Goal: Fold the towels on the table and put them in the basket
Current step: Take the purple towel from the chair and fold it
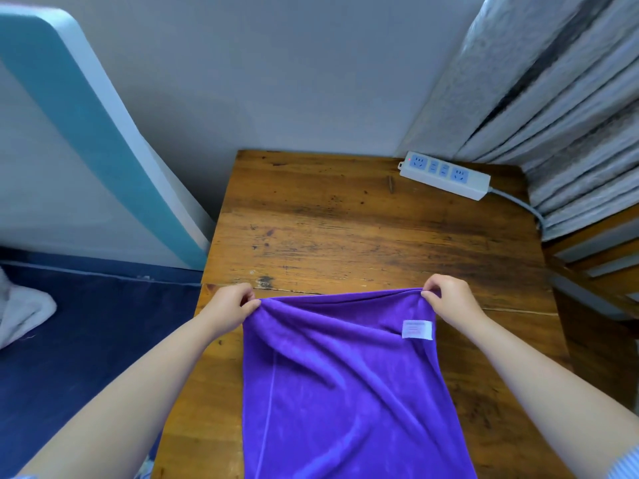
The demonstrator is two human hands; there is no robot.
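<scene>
Over the table (345,219) | towel (339,382) spread toward the person | left hand (230,307) pinches its far left corner | right hand (447,299) pinches its far right corner

Left hand (232,307) and right hand (446,299) each pinch a far corner of the purple towel (339,392) over the wooden counter (345,229).

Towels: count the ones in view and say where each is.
1 for certain: the purple towel, held at its far corners by the left hand and right hand over the table. White cloth at the left edge may be another; no basket shows.
</scene>
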